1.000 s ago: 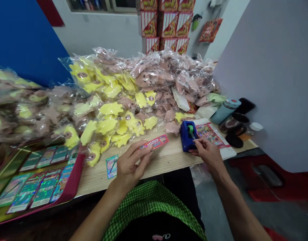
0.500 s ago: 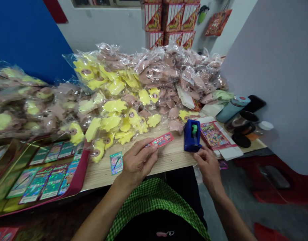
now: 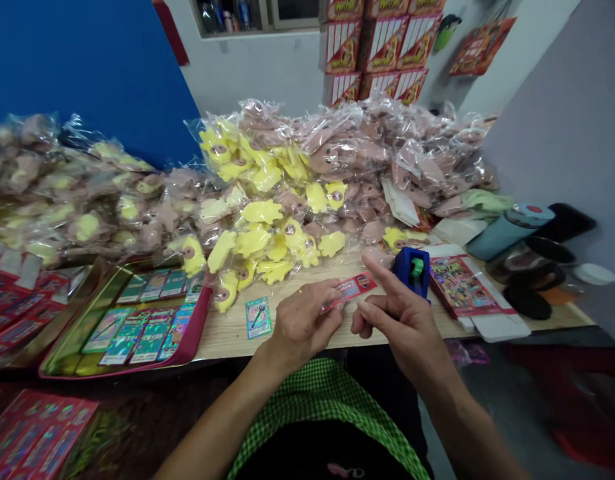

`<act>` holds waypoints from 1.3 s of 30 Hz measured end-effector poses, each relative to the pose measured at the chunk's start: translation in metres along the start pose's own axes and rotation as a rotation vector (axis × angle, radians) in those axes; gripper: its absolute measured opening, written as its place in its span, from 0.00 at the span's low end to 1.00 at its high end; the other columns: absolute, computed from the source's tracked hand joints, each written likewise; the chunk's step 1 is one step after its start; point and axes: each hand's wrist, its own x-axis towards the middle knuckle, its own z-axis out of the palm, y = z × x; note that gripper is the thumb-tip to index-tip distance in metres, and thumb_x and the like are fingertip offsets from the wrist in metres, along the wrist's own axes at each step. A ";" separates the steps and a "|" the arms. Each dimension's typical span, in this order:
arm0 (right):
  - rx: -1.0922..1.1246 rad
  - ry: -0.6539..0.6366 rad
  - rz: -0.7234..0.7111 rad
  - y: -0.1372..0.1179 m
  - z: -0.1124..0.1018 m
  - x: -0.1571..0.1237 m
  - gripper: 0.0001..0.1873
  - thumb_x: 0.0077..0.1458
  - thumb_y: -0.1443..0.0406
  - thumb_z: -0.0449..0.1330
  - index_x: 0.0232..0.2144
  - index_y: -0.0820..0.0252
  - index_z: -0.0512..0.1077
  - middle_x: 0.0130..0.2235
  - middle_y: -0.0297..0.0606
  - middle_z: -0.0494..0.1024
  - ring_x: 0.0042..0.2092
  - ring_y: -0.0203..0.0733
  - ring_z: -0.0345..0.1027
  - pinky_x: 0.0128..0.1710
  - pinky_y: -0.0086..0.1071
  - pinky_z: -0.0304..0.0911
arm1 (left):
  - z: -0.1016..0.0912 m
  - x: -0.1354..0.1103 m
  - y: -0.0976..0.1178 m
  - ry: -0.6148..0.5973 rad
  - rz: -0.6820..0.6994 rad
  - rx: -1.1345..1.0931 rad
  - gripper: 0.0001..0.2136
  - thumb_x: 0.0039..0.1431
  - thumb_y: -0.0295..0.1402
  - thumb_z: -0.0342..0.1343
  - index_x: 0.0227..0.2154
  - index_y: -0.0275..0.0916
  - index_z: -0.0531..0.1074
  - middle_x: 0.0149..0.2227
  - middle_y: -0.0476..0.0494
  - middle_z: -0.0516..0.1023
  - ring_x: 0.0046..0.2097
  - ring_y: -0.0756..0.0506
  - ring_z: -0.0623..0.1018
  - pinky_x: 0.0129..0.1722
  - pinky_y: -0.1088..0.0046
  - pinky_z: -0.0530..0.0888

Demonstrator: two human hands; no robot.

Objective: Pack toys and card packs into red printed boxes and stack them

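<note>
My left hand [image 3: 307, 319] pinches a narrow red printed card [image 3: 351, 288] by its left end, just above the table. Close to the card's right end is my right hand [image 3: 400, 310], its index finger stretched out and the other fingers curled in by the thumb. Anything between that thumb and those fingers is too small to make out. Behind the right hand stands a blue tape dispenser [image 3: 411, 269] with a green core, partly covered by the hand. Left of my left hand, a teal card with a fork picture [image 3: 258, 318] lies flat on the wooden table [image 3: 222, 340].
Bagged yellow and brown animal-shaped toys [image 3: 267, 220] are heaped along the back. On the left is a gold-lined tray [image 3: 200, 327] with teal cards. A printed carton [image 3: 467, 283], a blue bottle [image 3: 510, 230] and a dark mug [image 3: 532, 257] stand right.
My right hand has left the tape dispenser and come over to the red card, index finger now extended. My left hand still holds the card. The view has shifted left.
</note>
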 end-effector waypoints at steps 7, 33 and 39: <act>-0.023 -0.004 0.065 0.005 0.003 0.010 0.46 0.57 0.56 0.65 0.70 0.73 0.54 0.23 0.32 0.77 0.22 0.39 0.66 0.24 0.32 0.64 | -0.004 0.003 -0.002 -0.091 0.030 -0.030 0.12 0.68 0.25 0.56 0.52 0.35 0.72 0.46 0.37 0.80 0.47 0.46 0.81 0.44 0.69 0.83; -0.461 0.126 0.013 0.067 -0.032 0.006 0.22 0.58 0.52 0.60 0.49 0.61 0.73 0.38 0.44 0.82 0.37 0.50 0.78 0.37 0.41 0.74 | -0.014 -0.073 -0.028 0.150 -0.751 0.169 0.08 0.68 0.32 0.54 0.47 0.39 0.69 0.46 0.39 0.77 0.48 0.42 0.79 0.47 0.63 0.78; -1.109 -0.062 -0.449 0.088 -0.026 -0.005 0.20 0.66 0.64 0.49 0.49 0.63 0.79 0.50 0.55 0.77 0.49 0.59 0.73 0.49 0.52 0.71 | -0.080 -0.124 -0.034 -0.209 -0.417 0.472 0.14 0.69 0.36 0.57 0.54 0.40 0.72 0.55 0.35 0.78 0.57 0.37 0.76 0.56 0.54 0.75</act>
